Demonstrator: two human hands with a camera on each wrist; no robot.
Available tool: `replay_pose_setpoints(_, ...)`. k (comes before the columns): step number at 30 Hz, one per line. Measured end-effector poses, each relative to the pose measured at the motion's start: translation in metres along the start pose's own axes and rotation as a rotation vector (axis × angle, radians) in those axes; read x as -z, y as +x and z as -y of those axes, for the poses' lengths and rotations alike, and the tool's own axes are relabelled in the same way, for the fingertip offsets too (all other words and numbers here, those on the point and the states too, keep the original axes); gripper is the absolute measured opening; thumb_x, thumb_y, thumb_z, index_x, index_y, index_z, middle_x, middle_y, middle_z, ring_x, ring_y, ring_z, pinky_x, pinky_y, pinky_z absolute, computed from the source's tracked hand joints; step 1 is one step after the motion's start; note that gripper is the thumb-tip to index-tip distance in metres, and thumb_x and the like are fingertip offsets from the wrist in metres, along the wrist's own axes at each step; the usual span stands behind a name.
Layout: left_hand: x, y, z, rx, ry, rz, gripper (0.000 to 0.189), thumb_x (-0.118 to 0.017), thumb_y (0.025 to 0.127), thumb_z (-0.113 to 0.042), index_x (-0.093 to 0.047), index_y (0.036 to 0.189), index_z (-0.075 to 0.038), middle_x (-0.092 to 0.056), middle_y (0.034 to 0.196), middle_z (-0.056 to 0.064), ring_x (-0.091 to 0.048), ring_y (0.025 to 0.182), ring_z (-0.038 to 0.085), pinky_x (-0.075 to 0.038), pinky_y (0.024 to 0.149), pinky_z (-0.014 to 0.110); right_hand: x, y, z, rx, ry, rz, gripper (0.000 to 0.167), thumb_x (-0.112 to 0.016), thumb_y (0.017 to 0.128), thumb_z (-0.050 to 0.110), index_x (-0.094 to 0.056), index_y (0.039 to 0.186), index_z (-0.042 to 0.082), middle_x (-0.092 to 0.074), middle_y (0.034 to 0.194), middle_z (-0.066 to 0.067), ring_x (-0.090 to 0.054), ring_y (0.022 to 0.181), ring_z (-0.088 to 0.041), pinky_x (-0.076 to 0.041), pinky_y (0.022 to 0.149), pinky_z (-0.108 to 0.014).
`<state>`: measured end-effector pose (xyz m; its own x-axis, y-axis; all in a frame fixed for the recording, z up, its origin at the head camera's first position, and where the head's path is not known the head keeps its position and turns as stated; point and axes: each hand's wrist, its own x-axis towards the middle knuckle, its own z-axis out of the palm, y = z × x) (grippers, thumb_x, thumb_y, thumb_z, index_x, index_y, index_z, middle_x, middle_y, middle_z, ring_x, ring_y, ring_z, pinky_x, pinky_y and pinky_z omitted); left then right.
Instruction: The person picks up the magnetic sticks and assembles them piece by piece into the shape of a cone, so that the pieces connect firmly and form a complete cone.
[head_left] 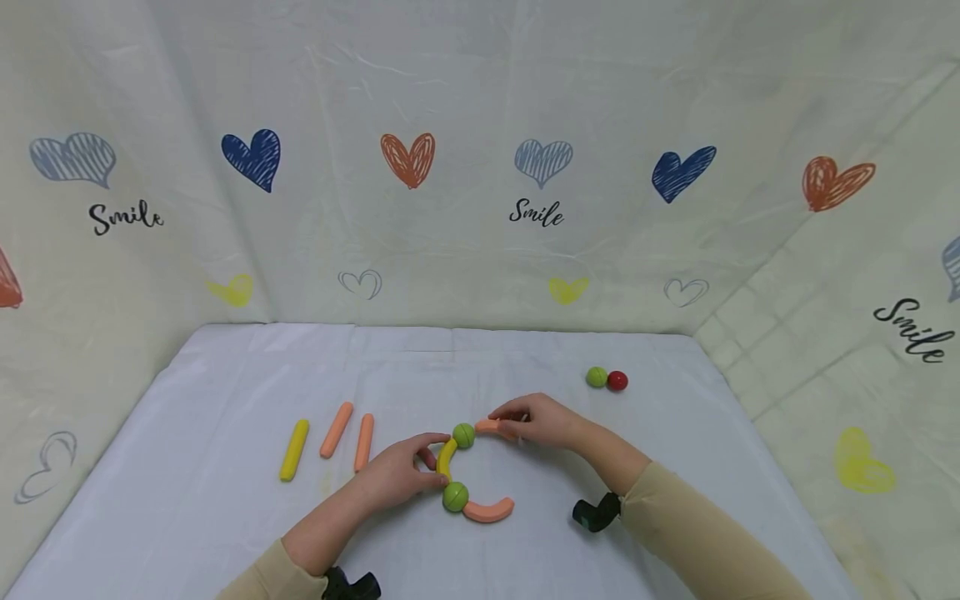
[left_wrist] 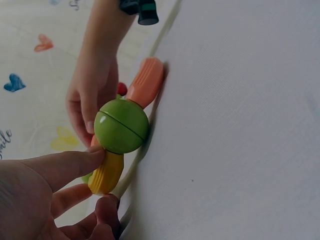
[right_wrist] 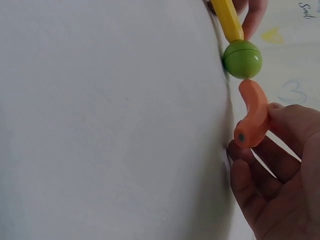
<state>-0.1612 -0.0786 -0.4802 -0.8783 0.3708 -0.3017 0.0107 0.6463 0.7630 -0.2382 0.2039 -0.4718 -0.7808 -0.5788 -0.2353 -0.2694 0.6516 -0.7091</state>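
My left hand (head_left: pixel 393 477) pinches a short curved yellow rod (head_left: pixel 446 460) between thumb and fingers. A green ball (head_left: pixel 463 435) sits at the rod's far end, and another green ball (head_left: pixel 455 497) at its near end. From the near ball a curved orange rod (head_left: pixel 489 511) extends to the right, so the joined pieces form an open arc on the table. With thumb and fingers my right hand (head_left: pixel 542 421) holds a second curved orange rod (right_wrist: pixel 255 117). One tip of it points at the far green ball, very close to it; a dark round spot marks the other end.
Left of my left hand lie a straight yellow rod (head_left: pixel 295 450) and two straight orange rods (head_left: pixel 336 430). At the back right, a green ball (head_left: pixel 597 377) and a red ball (head_left: pixel 617 381) sit side by side. A heart-printed sheet (head_left: pixel 465 250) hangs behind the white-covered table (head_left: pixel 225 375).
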Motion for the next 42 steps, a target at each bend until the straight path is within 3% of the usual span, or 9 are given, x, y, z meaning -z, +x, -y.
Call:
replay_pose_setpoints(8,0.000,-0.001,-0.001,-0.003,-0.004,0.006,0.064,-0.080,0.083,-0.032,-0.055,0.141,-0.021,-0.059,0.095,-0.004,-0.052,0.076,0.017,-0.041,0.065,0.032,-0.001,0.002,0.000,-0.011,0.006,-0.004,0.026,-0.061,0.100,0.027,-0.070,0.123,0.020,-0.064,0.088,0.006,-0.055,0.086,-0.016,-0.046,0.072,-0.031)
replay_pose_setpoints(16,0.001,-0.002,-0.002,-0.011,-0.003,0.001,0.064,-0.080,0.083,-0.031,-0.055,0.141,-0.020,-0.059,0.095,-0.004,-0.053,0.075,0.017,-0.042,0.065,0.032,-0.003,0.005,0.001,-0.039,0.066,0.006,0.024,-0.057,0.102,0.026,-0.070,0.122,0.023,-0.061,0.080,0.003,-0.053,0.070,-0.014,-0.045,0.066,-0.031)
replay_pose_setpoints(22,0.001,-0.002,-0.002,-0.015,0.002,-0.002,0.063,-0.080,0.084,-0.031,-0.055,0.140,-0.020,-0.059,0.095,-0.004,-0.053,0.075,0.016,-0.042,0.064,0.031,-0.005,0.006,0.003,-0.045,0.022,-0.025,0.023,-0.057,0.101,0.024,-0.070,0.120,0.024,-0.063,0.084,0.004,-0.054,0.073,-0.014,-0.045,0.063,-0.028)
replay_pose_setpoints(28,0.001,0.000,-0.001,-0.003,0.001,-0.006,0.061,-0.077,0.086,-0.034,-0.054,0.141,-0.021,-0.059,0.096,-0.004,-0.053,0.076,0.016,-0.042,0.065,0.032,-0.008,0.003,0.006,-0.007,-0.041,-0.068,0.025,-0.060,0.099,0.026,-0.069,0.122,0.022,-0.063,0.095,0.008,-0.056,0.083,-0.013,-0.048,0.072,-0.030)
replay_pose_setpoints(36,-0.001,0.017,-0.007,0.033,0.076,-0.090,0.055,-0.071,0.090,-0.039,-0.054,0.141,-0.024,-0.059,0.097,-0.006,-0.054,0.081,0.016,-0.043,0.069,0.034,-0.015,0.001,0.011,0.116,-0.164,-0.143,0.031,-0.069,0.095,0.027,-0.068,0.125,0.018,-0.064,0.098,0.011,-0.056,0.080,-0.009,-0.049,0.072,-0.028)
replay_pose_setpoints(42,-0.002,0.032,-0.016,-0.013,0.131,-0.107,0.053,-0.072,0.089,-0.038,-0.058,0.138,-0.024,-0.061,0.100,-0.003,-0.055,0.084,0.017,-0.046,0.073,0.037,-0.021,-0.002,0.012,0.148,-0.228,-0.212,0.029,-0.075,0.090,0.020,-0.071,0.119,0.019,-0.062,0.097,0.011,-0.055,0.079,-0.009,-0.048,0.070,-0.025)
